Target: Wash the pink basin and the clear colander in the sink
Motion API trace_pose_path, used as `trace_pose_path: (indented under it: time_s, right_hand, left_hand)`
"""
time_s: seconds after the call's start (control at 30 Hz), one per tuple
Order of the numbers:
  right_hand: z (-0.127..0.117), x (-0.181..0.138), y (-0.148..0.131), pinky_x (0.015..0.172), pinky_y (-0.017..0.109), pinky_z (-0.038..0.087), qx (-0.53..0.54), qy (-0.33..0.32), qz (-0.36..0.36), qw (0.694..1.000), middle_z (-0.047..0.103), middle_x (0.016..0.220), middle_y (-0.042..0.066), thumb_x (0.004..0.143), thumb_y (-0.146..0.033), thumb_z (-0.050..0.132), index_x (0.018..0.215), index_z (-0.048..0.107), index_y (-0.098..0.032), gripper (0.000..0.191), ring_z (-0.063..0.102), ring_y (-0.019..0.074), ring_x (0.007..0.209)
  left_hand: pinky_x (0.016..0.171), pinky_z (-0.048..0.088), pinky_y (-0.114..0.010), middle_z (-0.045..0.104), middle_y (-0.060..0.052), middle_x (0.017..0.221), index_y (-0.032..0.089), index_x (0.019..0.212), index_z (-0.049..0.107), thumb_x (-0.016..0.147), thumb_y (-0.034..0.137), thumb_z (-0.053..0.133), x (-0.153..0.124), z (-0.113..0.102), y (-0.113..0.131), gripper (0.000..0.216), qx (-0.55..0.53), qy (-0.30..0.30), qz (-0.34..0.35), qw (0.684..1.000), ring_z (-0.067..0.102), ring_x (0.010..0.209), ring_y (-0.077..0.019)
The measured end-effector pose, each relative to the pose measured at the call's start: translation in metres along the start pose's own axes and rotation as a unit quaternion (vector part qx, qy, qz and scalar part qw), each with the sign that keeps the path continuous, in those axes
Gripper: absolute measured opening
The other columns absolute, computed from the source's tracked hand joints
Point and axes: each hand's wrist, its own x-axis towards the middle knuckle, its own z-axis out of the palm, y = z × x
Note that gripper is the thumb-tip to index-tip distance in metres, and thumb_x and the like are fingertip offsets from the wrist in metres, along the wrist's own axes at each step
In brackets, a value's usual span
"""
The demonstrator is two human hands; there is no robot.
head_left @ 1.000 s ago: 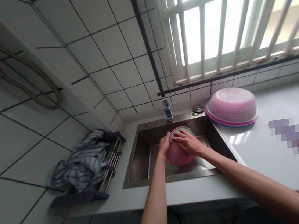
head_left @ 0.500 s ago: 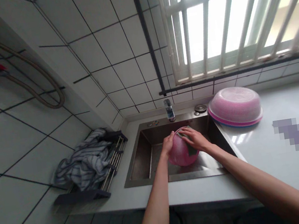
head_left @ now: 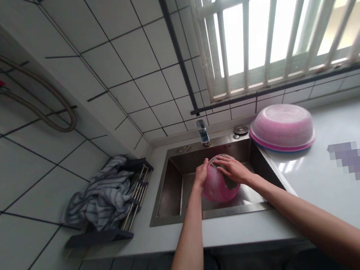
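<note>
A pink plastic colander bowl (head_left: 217, 187) is held tilted over the steel sink (head_left: 171, 194). My left hand (head_left: 202, 175) grips its left rim with the fingers curled. My right hand (head_left: 233, 170) presses a dark green cloth (head_left: 229, 182) flat against the bowl's outer side, fingers closed on it. Most of the cloth is hidden under that hand.
A tap (head_left: 203, 132) stands behind the sink, with a round drain plug (head_left: 240, 130) beside it. Upturned pink bowls (head_left: 282, 127) are stacked on the white counter (head_left: 323, 177) at the right. A striped towel (head_left: 103, 195) lies on a drying rack (head_left: 132, 200) at the left. Tiled wall and barred window behind.
The bowl has been turned a little in my hands, and my right hand with the cloth has slid across it towards the right side. My left hand keeps its hold.
</note>
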Motion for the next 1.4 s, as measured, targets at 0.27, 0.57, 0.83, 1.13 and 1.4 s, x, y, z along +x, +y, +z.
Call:
trace_pose_path:
  time_s: [0.27, 0.57, 0.83, 1.13, 1.4]
  right_hand:
    - [0.008, 0.003, -0.024, 0.123, 0.064, 0.037, -0.027, -0.055, -0.101, 0.993, 0.062, 0.153, 0.004, 0.103, -0.037, 0.062, 0.144, 0.066, -0.038, 0.041, 0.05, 0.0345, 0.145]
    - [0.006, -0.003, 0.002, 0.123, 0.059, 0.041, -0.035, -0.023, 0.018, 0.999, 0.054, 0.159, 0.015, 0.106, -0.048, 0.054, 0.155, 0.057, -0.024, 0.054, 0.05, 0.0347, 0.147]
    - [0.008, 0.003, -0.018, 0.126, 0.061, 0.034, -0.041, -0.076, -0.087, 0.992, 0.054, 0.161, 0.003, 0.107, -0.044, 0.054, 0.149, 0.062, -0.037, 0.043, 0.043, 0.0328, 0.151]
    - [0.004, -0.001, 0.012, 0.125, 0.066, 0.035, -0.027, -0.01, 0.037, 0.999, 0.049, 0.164, 0.009, 0.11, -0.046, 0.046, 0.155, 0.056, -0.031, 0.049, 0.041, 0.0353, 0.153]
    - [0.0, 0.004, 0.01, 0.127, 0.059, 0.035, -0.004, -0.055, -0.035, 0.998, 0.054, 0.16, 0.008, 0.108, -0.028, 0.047, 0.152, 0.059, -0.031, 0.046, 0.045, 0.0292, 0.151]
  left_hand:
    - [0.067, 0.041, -0.029, 0.068, -0.005, 0.071, 0.014, 0.074, 0.074, 0.07, 0.09, 0.064, 0.0, -0.005, -0.003, 0.077, -0.003, 0.014, 0.008, 1.0, 0.057, 0.07, -0.0183]
    - [0.062, 0.04, -0.03, 0.068, -0.006, 0.067, 0.014, 0.071, 0.073, 0.07, 0.094, 0.06, 0.004, -0.005, -0.006, 0.081, 0.019, 0.016, -0.03, 0.999, 0.057, 0.065, -0.0188]
    - [0.069, 0.044, -0.031, 0.073, -0.009, 0.077, 0.014, 0.076, 0.073, 0.072, 0.096, 0.054, 0.001, -0.007, -0.002, 0.084, 0.031, 0.035, -0.019, 0.999, 0.064, 0.077, -0.0225]
    - [0.066, 0.042, -0.029, 0.072, -0.008, 0.075, 0.013, 0.08, 0.075, 0.068, 0.093, 0.065, 0.0, -0.005, -0.002, 0.082, -0.028, 0.007, 0.003, 1.0, 0.061, 0.069, -0.0195]
    - [0.08, 0.048, -0.031, 0.076, -0.01, 0.089, 0.013, 0.092, 0.078, 0.084, 0.072, 0.067, -0.001, -0.003, -0.002, 0.06, -0.005, -0.021, 0.032, 0.999, 0.066, 0.087, -0.0242]
